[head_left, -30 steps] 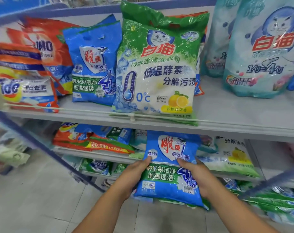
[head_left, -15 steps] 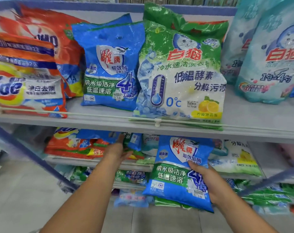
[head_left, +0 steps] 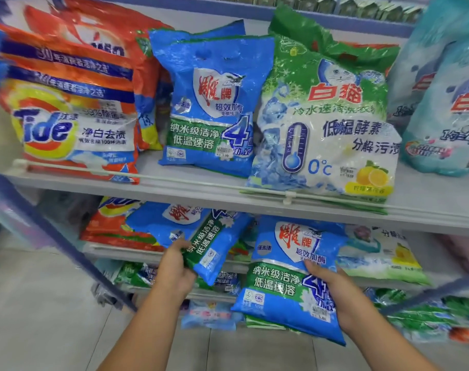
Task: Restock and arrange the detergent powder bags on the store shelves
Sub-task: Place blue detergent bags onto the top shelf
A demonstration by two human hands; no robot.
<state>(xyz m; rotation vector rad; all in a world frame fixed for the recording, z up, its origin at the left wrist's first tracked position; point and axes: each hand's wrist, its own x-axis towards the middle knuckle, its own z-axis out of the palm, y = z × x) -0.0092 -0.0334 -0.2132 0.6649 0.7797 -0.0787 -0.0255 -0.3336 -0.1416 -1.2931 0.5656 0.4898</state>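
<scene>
My right hand [head_left: 335, 298] grips the lower right corner of a blue detergent bag [head_left: 284, 279], held upright in front of the lower shelf. My left hand [head_left: 174, 269] grips the edge of a second blue bag [head_left: 195, 234], which is tilted and partly out of the lower shelf [head_left: 115, 250]. On the upper shelf [head_left: 201, 194] a matching blue bag [head_left: 209, 111] stands between the orange Tide bags [head_left: 67, 116] and a large green and white bag [head_left: 327, 124].
Teal bags [head_left: 447, 103] stand at the upper right. A white rail [head_left: 174, 175] runs along the upper shelf's front edge. More green and blue bags fill the bottom shelves [head_left: 415, 317]. A blue shelf post [head_left: 53, 234] slants at the left above grey floor tiles.
My left hand left the held blue bag, reached into the lower shelf and took hold of a second blue bag, pulling it out tilted. The right hand alone now holds the first bag.
</scene>
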